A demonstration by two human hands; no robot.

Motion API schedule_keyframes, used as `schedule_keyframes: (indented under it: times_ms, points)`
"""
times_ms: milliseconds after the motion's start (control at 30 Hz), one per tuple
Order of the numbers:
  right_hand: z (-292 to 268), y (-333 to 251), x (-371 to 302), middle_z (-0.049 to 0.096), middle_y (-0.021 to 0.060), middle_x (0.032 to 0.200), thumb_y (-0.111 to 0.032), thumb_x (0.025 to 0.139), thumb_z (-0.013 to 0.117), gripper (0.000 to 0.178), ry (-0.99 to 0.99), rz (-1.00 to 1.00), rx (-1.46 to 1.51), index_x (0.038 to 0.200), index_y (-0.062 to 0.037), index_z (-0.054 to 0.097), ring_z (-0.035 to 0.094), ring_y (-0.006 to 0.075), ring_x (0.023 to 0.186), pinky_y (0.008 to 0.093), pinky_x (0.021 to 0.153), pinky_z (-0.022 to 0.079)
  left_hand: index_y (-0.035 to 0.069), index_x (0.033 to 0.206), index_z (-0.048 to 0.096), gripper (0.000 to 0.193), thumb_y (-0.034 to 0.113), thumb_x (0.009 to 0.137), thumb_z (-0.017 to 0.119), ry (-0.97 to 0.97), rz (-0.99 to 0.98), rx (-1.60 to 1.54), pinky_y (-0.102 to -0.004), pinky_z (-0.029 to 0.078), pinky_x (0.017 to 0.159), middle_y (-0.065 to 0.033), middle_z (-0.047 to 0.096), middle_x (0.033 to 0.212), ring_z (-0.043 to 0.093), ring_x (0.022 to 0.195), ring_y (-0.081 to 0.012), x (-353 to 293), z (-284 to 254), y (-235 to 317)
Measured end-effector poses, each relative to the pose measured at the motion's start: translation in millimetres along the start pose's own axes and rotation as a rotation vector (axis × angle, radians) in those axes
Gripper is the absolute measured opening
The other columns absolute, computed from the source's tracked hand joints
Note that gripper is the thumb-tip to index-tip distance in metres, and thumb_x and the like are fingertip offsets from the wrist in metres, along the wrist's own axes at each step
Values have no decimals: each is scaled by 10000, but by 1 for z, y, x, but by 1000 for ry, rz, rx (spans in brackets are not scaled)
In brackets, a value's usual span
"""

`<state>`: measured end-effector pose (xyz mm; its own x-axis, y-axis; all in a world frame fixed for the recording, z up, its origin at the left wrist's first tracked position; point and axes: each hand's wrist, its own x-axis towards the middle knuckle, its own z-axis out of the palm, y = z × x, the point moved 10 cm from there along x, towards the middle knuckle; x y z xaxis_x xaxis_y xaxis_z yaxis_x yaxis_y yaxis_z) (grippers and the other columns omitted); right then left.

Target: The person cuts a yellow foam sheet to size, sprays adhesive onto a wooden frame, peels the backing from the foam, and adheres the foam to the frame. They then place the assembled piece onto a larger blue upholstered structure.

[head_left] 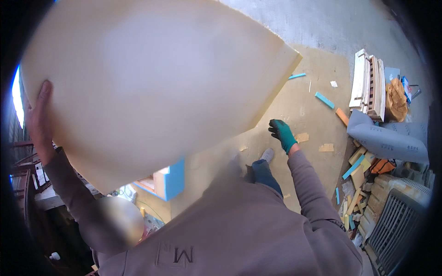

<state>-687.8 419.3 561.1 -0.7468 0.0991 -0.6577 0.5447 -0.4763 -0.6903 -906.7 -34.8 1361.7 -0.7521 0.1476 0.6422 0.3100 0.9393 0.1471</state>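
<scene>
A large cream-coloured foam slab [152, 78] is held up in front of me, tilted, and takes up much of the upper left. My bare left hand [40, 119] grips its left edge, thumb lying on the near face and fingers mostly hidden behind. My right hand [282, 133], in a green glove with dark fingertips, hangs just right of the slab's lower right corner. A small gap shows between them. Its fingers are loosely bent, with nothing visible in them.
Foam scraps, including a blue strip [324, 100], lie on the floor board [313, 119]. To the right are stacked slatted wooden pieces [368, 87], a grey roll [386, 138], offcuts and a plastic crate [396, 211]. A blue-sided box [172, 181] stands below the slab.
</scene>
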Motion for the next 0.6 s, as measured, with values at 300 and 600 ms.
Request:
schedule_keyframes:
  times_ms: [300,600]
  points:
    - [117,-172,-45,686,117,1481,-359,1073,752,594,-85,-618,-491,1552,-49,584,698,230,1309,358,1063,558,57,1546,613,890,714,960,750,-123,-49,-23,-472,569,1075,-197,662,1437,716,1227,-282,18,50,25]
    - [248,-263,-225,415,271,1728,-357,935,868,940,-102,-1302,-773,1679,9,423,384,474,1597,577,1281,353,-7,1602,507,944,716,1017,665,-601,525,-193,-450,514,1172,-288,600,1555,638,1386,-400,35,258,208]
